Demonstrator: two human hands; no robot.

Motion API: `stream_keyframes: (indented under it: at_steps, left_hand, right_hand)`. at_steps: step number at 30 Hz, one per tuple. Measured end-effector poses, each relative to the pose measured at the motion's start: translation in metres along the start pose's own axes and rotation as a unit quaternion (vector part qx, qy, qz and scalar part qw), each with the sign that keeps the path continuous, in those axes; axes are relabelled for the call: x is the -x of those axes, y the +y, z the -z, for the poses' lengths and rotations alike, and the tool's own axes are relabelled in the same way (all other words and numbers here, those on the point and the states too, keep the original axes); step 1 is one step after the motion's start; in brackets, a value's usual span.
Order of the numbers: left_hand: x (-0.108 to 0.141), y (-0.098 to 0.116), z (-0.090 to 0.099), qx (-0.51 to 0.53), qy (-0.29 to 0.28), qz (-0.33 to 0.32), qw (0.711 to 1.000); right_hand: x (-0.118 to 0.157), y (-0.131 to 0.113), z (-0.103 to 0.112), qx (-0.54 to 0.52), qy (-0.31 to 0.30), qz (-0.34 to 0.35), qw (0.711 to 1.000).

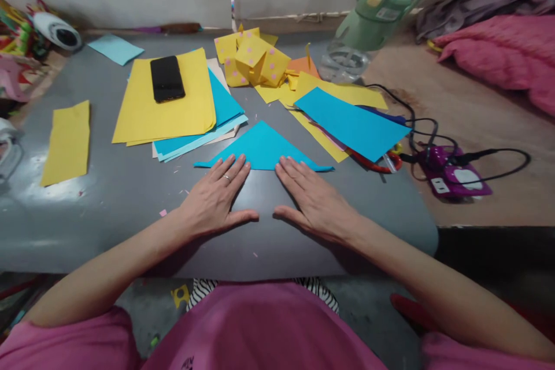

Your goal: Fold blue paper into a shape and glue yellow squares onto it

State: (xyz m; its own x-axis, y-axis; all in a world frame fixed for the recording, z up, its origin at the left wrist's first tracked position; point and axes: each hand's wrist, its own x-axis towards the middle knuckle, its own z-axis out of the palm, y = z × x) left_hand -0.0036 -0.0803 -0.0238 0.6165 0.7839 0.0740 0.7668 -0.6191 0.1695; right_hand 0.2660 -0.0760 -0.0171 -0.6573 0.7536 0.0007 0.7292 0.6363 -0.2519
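Note:
A blue sheet of paper folded into a wide triangle (262, 144) lies on the grey table (255, 254), its peak pointing away from me and a narrow folded strip sticking out at each lower corner. My left hand (217, 196) rests flat on the left part of its near edge, fingers stretched and thumb out to the side. On the right part of that edge, my right hand (314, 199) lies flat in the same way. Both thumbs point inward with a gap between them. Fingertips cover parts of the fold.
Behind my left hand, a phone (167, 78) lies on stacked yellow paper (130, 110). Yellow dotted paper pieces (251, 55) sit at the back. Blue paper (347, 121) covers scissors at right, near a purple power strip (455, 176) with cables. A green bottle (373, 17) stands behind.

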Motion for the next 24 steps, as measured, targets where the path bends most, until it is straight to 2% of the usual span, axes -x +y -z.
stream_keyframes:
  at_steps: [6,12,14,17,19,21,24]
  left_hand:
    - [0.037,-0.026,0.011,-0.035,0.001,0.075,0.997]
    - [0.048,-0.03,0.016,-0.06,-0.008,0.11,0.992]
    - [0.05,-0.029,0.018,-0.088,0.01,0.134,0.987]
    - [0.051,-0.024,0.019,-0.13,0.076,0.158,0.976]
    - [0.044,-0.016,0.019,-0.133,0.121,0.122,0.976]
    - [0.031,-0.004,0.016,-0.115,0.145,0.048,0.982]
    - [0.011,0.012,0.01,-0.096,0.128,-0.02,0.987]
  right_hand:
    - [0.024,0.02,0.002,0.01,0.009,-0.043,0.999]
    - [0.031,0.027,0.005,0.028,0.006,-0.084,0.996]
    - [0.029,0.026,0.006,0.036,0.008,-0.083,0.996]
    - [0.022,0.024,0.006,0.063,0.029,-0.075,0.995]
    - [0.017,0.02,0.009,0.093,0.06,-0.069,0.991]
    - [0.014,0.012,0.013,0.117,0.092,-0.053,0.987]
    - [0.014,-0.005,0.023,0.098,0.102,0.006,0.99]
